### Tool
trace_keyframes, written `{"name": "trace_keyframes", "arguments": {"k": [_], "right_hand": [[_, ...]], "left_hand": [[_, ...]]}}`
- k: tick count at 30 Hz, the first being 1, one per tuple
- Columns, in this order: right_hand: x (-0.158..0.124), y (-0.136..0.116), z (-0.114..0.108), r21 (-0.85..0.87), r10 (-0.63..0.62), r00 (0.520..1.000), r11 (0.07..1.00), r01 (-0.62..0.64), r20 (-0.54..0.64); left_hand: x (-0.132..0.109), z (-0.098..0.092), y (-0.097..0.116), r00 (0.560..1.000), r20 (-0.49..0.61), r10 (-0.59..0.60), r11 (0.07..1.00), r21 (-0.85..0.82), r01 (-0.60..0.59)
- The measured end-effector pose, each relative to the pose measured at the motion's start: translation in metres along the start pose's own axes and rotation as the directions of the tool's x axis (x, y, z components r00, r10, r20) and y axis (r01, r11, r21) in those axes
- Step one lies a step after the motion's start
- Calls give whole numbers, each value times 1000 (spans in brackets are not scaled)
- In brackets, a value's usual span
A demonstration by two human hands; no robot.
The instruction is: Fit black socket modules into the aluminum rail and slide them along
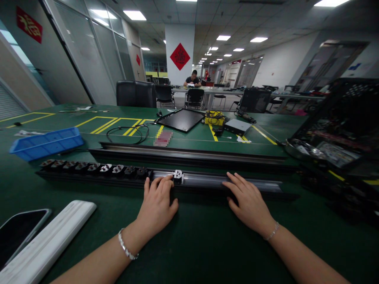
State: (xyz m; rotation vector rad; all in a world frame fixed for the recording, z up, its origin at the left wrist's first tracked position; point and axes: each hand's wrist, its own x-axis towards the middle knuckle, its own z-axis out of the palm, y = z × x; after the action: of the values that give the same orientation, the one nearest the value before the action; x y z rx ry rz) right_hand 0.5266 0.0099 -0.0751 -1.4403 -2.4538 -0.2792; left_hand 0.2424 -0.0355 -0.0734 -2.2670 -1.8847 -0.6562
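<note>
Black extruded rail (207, 180) lies lengthwise across the green worktop (207, 240), close to its near edge, with a row of black socket modules (94, 169) fitted along its left half and a bare silver channel running to the right. A small metal clip (177, 176) sits on the channel just past the last module.

The left hand (156, 201) lies over the rail beside the clip, fingers loosely curled onto it; whether it is gripping cannot be told. The right hand (248, 201) is open, fingers spread, fingertips touching the near side of the channel. A silver chain bracelet (126, 244) circles the left wrist and a thin bracelet (272, 231) the right.

A second long rail (189, 154) lies parallel just beyond. Farther out are a coiled black cable (127, 134), a blurred pink item (162, 138), a black flat panel (180, 119), a yellow box with cables (214, 117) and a grey metal box (237, 126). A blue plastic tray (45, 144) sits toward the left edge, and a black crate (334, 122) stands at the right. A phone (20, 236) and a white wrist rest (44, 240) occupy the near left corner.
</note>
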Motion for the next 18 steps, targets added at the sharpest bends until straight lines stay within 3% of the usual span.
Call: {"name": "trace_keyframes", "arguments": {"k": [18], "right_hand": [[0, 0, 0, -3, -2, 1000, 1000, 2, -6]], "left_hand": [[2, -4, 2, 999, 34, 1, 1000, -20, 0]]}}
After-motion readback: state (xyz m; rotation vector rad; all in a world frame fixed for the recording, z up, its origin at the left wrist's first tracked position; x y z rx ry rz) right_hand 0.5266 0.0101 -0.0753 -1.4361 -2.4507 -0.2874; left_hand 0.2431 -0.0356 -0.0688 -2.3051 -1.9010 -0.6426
